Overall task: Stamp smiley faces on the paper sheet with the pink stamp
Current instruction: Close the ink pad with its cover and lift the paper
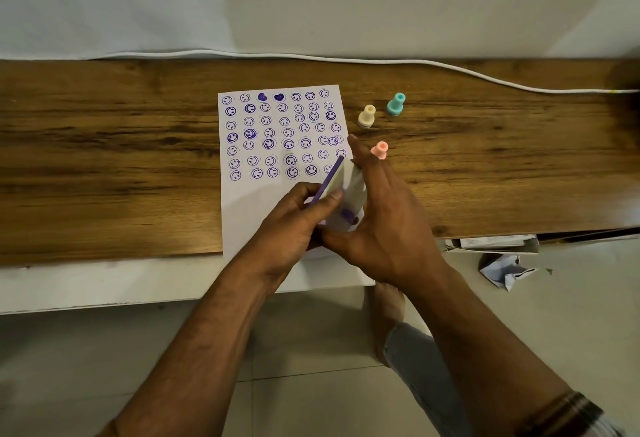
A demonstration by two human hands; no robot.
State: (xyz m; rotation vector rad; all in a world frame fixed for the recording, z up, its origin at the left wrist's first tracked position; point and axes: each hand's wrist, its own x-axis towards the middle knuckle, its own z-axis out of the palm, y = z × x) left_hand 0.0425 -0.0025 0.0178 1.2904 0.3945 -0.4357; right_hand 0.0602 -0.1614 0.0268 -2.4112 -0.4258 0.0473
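Pink stamp (379, 150) upright, handle up (untouched); both hands (294, 218) (384, 215) clasp ink pad (343, 194).

Far right on the wooden tabletop (104, 146): a cream plastic stamp (366, 116) and a teal plastic stamp (396, 104), near each other. White cable (450, 68) along the far edge. Crumpled white paper (507, 272) on the floor, near right.

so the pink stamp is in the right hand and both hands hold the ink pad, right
Not quite. The head view shows the pink stamp standing on the table, beside the right hand, not in it. Both hands, left hand included, do hold the ink pad.
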